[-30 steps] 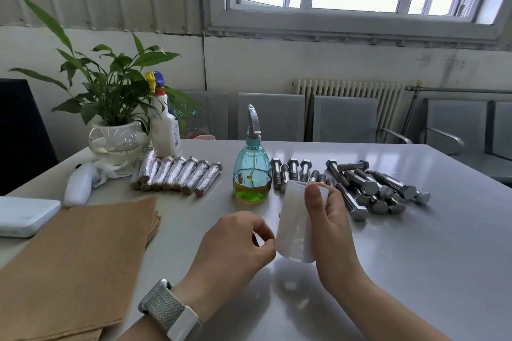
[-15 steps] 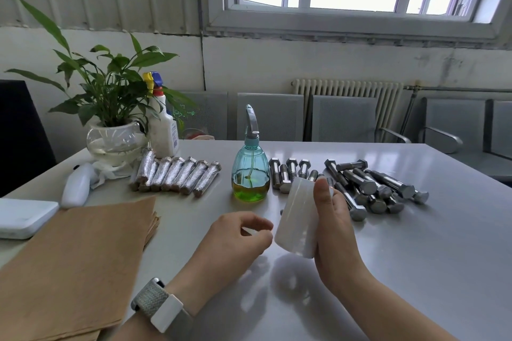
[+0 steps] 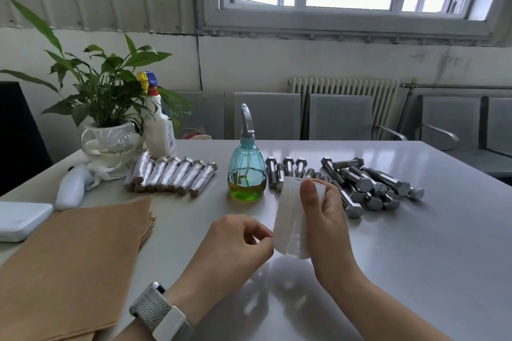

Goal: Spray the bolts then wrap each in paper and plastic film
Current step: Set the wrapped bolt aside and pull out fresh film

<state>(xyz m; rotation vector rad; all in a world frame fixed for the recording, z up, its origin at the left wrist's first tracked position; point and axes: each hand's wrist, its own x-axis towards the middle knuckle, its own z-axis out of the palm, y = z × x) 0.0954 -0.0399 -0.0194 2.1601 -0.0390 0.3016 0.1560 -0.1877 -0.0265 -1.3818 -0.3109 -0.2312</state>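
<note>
The right hand (image 3: 324,219) clasps a milky, cylindrical roll of plastic film (image 3: 291,219) upright above the table's centre, while the left hand (image 3: 235,246) pinches at its lower edge, probably hunting for the loose end. Bare steel hex bolts (image 3: 360,185) lie heaped at two o'clock; crinkly wrapped bolts (image 3: 171,176) line up at ten, beside smooth brown paper sheets (image 3: 69,257).

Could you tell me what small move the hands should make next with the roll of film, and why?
Probably pull a short length of film free. The right hand grips the plastic film roll above the table, and the left hand pinches at its edge, seemingly the loose end. No bolt is in hand yet; bare bolts lie behind.
</note>
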